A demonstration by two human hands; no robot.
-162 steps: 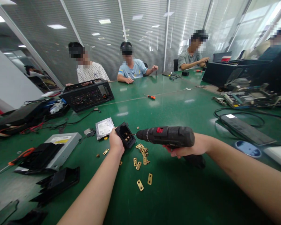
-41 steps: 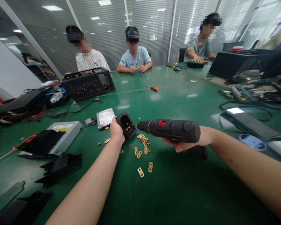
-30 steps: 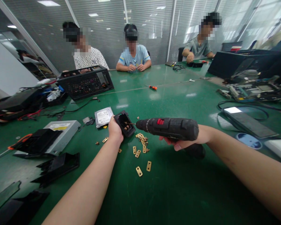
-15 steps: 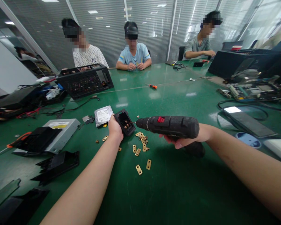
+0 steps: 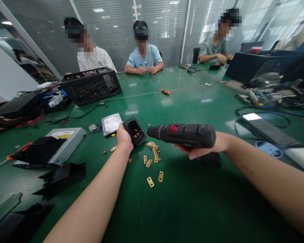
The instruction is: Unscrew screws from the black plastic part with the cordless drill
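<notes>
My left hand grips a small open black plastic box by its left side, tilted toward the right. Brass-coloured parts show inside it. In my right hand is a black cordless drill with a red switch, held level and pointing left. Its thin bit reaches into the box; whether the tip touches a screw I cannot tell. Just below the box lie a small pile of brass plates and screws and several loose brass plates. A hard drive rests behind my left hand.
At left are a silver drive unit, black plastic pieces and a black computer case. An orange screwdriver lies mid-table. Circuit boards, cables and a dark flat panel sit at right. Three people sit across the table.
Both hands, the box and the drill stay almost in place, with the bit still inside the box. The view shifts slightly. Across at right, a person's hand has moved a little left.
</notes>
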